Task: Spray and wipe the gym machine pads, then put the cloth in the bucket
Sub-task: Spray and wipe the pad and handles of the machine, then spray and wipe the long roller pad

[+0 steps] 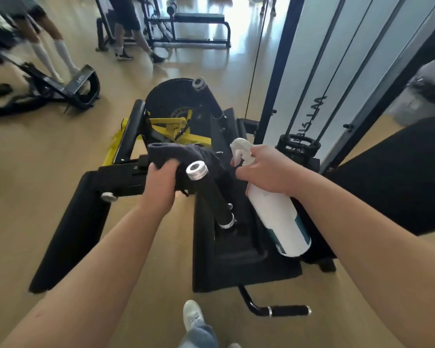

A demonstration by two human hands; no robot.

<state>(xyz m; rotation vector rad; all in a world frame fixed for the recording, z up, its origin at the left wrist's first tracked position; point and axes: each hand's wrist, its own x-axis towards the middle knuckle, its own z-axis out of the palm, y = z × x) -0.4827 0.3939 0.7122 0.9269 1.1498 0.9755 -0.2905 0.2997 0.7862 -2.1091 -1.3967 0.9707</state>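
Observation:
My left hand grips a dark cloth against the top of the black and yellow gym machine. My right hand holds a white spray bottle by its neck, nozzle pointing left toward the cloth. A long black pad slopes down at the left of the machine. Another black pad lies low in the middle under the bottle, and a large one fills the right side. A black handle with a white end cap sticks up between my hands. No bucket is in view.
A weight stack frame with cables stands right of the machine. Other people's legs and black equipment are at the far left, a bench frame at the back. My shoe is on the wooden floor by a low handle.

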